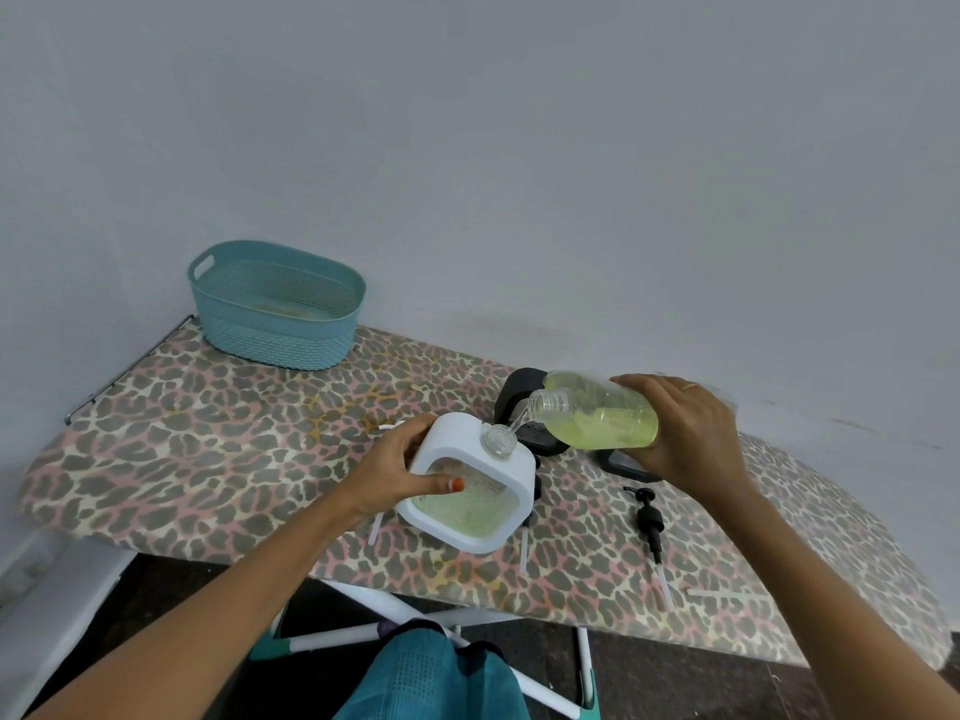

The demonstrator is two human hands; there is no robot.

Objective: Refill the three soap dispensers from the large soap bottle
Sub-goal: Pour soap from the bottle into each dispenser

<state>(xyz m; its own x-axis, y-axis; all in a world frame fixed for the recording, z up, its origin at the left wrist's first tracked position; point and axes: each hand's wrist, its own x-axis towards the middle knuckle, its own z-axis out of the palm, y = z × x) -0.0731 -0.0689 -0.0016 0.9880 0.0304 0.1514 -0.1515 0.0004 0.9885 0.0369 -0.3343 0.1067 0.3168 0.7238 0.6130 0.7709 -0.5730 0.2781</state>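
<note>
right hand [685, 428] grips tilted soap bottle [602, 413], left hand [400, 470] clasps white dispenser [483, 475]; thin stream could miss narrow neck, spill.

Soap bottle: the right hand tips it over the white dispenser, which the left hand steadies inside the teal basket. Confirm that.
Wrong on one point. The head view shows the white dispenser on the ironing board, apart from the teal basket. The right hand tips the soap bottle; the left hand steadies the dispenser.
</note>
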